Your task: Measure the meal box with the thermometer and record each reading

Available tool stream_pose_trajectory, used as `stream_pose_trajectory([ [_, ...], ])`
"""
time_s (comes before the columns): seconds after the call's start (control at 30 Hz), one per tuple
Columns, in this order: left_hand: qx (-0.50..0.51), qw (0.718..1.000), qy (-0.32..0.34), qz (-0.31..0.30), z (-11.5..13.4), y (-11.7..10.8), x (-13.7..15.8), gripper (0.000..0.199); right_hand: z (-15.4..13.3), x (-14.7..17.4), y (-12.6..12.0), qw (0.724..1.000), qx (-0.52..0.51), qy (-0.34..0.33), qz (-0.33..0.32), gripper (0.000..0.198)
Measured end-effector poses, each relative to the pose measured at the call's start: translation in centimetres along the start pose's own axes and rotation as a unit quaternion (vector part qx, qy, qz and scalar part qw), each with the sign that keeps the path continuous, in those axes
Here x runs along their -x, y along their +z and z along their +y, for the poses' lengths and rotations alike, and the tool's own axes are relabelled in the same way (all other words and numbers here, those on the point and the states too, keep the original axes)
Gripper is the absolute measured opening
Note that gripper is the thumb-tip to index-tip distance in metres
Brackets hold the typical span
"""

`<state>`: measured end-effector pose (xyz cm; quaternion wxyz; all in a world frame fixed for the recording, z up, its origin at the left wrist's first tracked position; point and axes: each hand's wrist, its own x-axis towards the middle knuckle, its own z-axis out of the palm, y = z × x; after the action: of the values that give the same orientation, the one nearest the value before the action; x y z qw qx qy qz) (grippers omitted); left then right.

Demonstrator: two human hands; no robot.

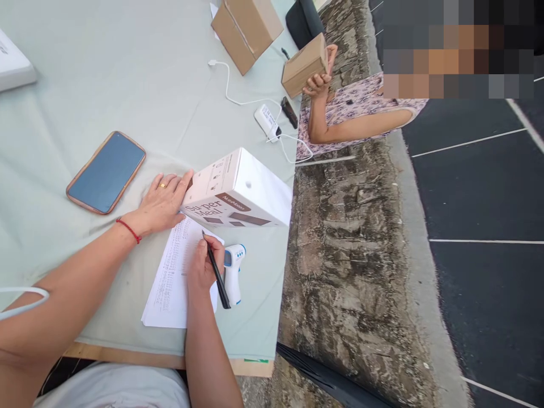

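Note:
My right hand [204, 262] is closed around a black pen [218, 277], its tip over the upper right part of a written sheet of paper [164, 289]. Small handwritten rows run along the page, and my right forearm covers part of it. My left hand [167, 199] lies with fingers stretched out, its fingertips against the left side of a white box [263, 192] printed "Super Meal". That box stands at the top end of the paper. Just right of my right hand lies a white and blue infrared thermometer [233, 272].
A phone [106, 171] lies left of my left hand. Farther off are a cardboard box [246, 34], a white cable [229, 96] and a power bank [267, 122]. Across the table's edge, a person [357, 113] holds a smaller cardboard box [305, 67].

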<state>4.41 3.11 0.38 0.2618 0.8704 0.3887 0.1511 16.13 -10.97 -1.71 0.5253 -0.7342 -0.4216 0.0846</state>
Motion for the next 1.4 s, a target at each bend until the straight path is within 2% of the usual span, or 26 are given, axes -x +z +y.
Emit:
stream_pose_trajectory([
  [0.07, 0.022, 1.000, -0.012, 0.004, -0.1, 0.0, -0.2, 0.091, 0.1, 0.0, -0.5, 0.998, 0.046, -0.033, -0.027, 0.019],
  [0.17, 0.061, 0.998, -0.003, 0.016, -0.5, 0.2, -0.4, 0.095, 0.6, 0.2, -1.5, 0.990, 0.115, -0.063, -0.061, 0.024],
  [0.3, 0.090, 0.995, 0.010, 0.036, -0.8, 0.3, -0.4, 0.094, 1.0, 0.7, -2.7, 0.977, 0.177, -0.067, -0.095, 0.029],
  [0.4, 0.102, 0.994, 0.007, 0.034, -0.6, -0.1, -0.3, 0.090, 1.2, 1.0, -3.6, 0.973, 0.176, -0.065, -0.133, 0.030],
  [0.5, 0.113, 0.993, -0.003, 0.028, -0.3, -0.5, -0.3, 0.085, 2.1, 0.5, -5.2, 0.978, 0.179, -0.061, -0.085, 0.031],
  [0.57, 0.118, 0.992, -0.007, 0.032, -0.2, -0.7, -0.3, 0.082, 3.3, -0.4, -6.7, 0.977, 0.212, -0.033, -0.020, 0.040],
  [0.63, 0.123, 0.991, -0.010, 0.042, -0.1, -0.8, -0.3, 0.077, 4.6, -1.3, -8.3, 0.966, 0.253, 0.042, 0.002, 0.058],
  [0.7, 0.128, 0.990, -0.010, 0.053, -0.1, -0.8, -0.3, 0.072, 5.7, -1.9, -9.6, 0.952, 0.281, 0.121, -0.022, 0.068],
  [0.77, 0.127, 0.990, -0.011, 0.057, -0.2, -0.8, -0.3, 0.069, 6.3, -2.3, -10.5, 0.943, 0.285, 0.164, -0.054, 0.068],
  [0.87, 0.110, 0.993, -0.020, 0.049, -0.2, -0.8, -0.3, 0.069, 5.9, -2.5, -10.7, 0.947, 0.243, 0.192, -0.083, 0.069],
  [0.97, 0.100, 0.994, -0.018, 0.045, -0.3, -0.7, -0.3, 0.069, 4.4, -2.9, -9.9, 0.960, 0.149, 0.218, -0.093, 0.069],
  [1.13, 0.091, 0.995, -0.009, 0.046, -0.5, -0.5, -0.4, 0.066, -0.3, -4.0, -6.9, 0.978, -0.055, 0.199, -0.033, 0.041],
  [1.2, 0.084, 0.995, -0.010, 0.044, -0.4, -0.5, -0.4, 0.066, -2.2, -4.3, -5.5, 0.968, -0.173, 0.179, -0.044, 0.036],
  [1.27, 0.076, 0.996, -0.013, 0.044, -0.3, -0.5, -0.4, 0.066, -3.6, -4.3, -4.2, 0.950, -0.247, 0.175, -0.076, 0.037],
  [1.4, 0.066, 0.997, -0.024, 0.040, 0.0, -0.6, -0.4, 0.067, -4.1, -4.2, -2.3, 0.943, -0.261, 0.193, -0.078, 0.040],
])
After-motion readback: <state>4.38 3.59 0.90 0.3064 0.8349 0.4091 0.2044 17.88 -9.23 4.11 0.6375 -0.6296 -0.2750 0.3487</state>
